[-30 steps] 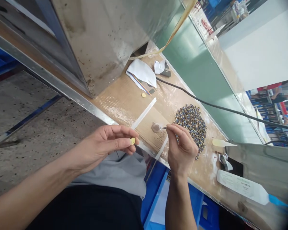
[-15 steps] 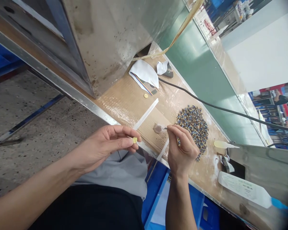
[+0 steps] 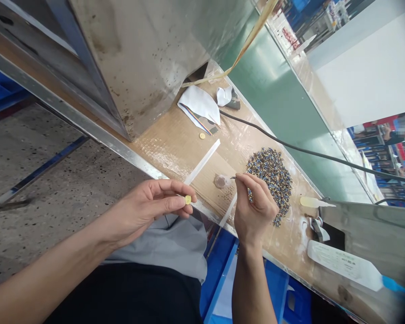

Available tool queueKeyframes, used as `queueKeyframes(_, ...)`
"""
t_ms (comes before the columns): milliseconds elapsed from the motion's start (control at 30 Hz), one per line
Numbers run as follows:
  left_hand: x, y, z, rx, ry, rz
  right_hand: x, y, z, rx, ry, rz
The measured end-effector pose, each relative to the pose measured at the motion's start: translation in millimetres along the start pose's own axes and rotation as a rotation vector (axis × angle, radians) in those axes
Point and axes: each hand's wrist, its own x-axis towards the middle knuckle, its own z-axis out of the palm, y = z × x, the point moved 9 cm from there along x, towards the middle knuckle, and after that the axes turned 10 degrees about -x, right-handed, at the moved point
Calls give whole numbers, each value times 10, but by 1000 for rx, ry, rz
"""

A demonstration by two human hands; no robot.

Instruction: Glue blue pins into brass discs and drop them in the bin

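Observation:
Between thumb and fingers, my left hand [image 3: 158, 202] pinches a small round yellow disc [image 3: 188, 200] near the bench's front edge. My right hand [image 3: 255, 204] is closed in a pinch on a thin, dark-tipped tool, mostly hidden by the fingers; its exact kind does not show. The tip points left, beside a small round container [image 3: 220, 181] on a cardboard sheet [image 3: 207, 168]. Just beyond my right hand lies a large pile of small blue and brass-coloured parts [image 3: 272, 177]. Another yellow disc [image 3: 202, 136] rests farther back on the bench.
A white cloth [image 3: 199, 105] and a black cable [image 3: 290, 145] lie toward the back. At right are a squeeze bottle [image 3: 312, 202] and a large white bottle [image 3: 344, 263] on its side. A metal housing [image 3: 148, 58] stands at left. Blue crates [image 3: 219, 270] sit below the bench.
The view has shifted slightly. Both hands keep their grips and almost the same places; the yellow disc in my left hand is turned a little more toward me.

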Motion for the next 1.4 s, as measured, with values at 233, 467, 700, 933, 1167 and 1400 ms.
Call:
queueKeyframes(233,6,-64,26,1,16,-19,-20,-6,-14,11,42,1)
queueKeyframes(467,22,-97,130,-28,13,-37,-21,4,-99,4,97,40)
queueKeyframes(700,69,-186,351,-193,-7,-60,-239,-233,-306,360,115,257)
queueKeyframes(933,90,-167,509,-258,-14,-11,-421,-471,-229,485,6,239)
queueKeyframes(1167,78,-166,535,-239,-14,3,-439,-465,-222,476,-36,224)
queueKeyframes(1400,86,-154,552,-229,-7,9,-441,-473,-224,462,-44,192)
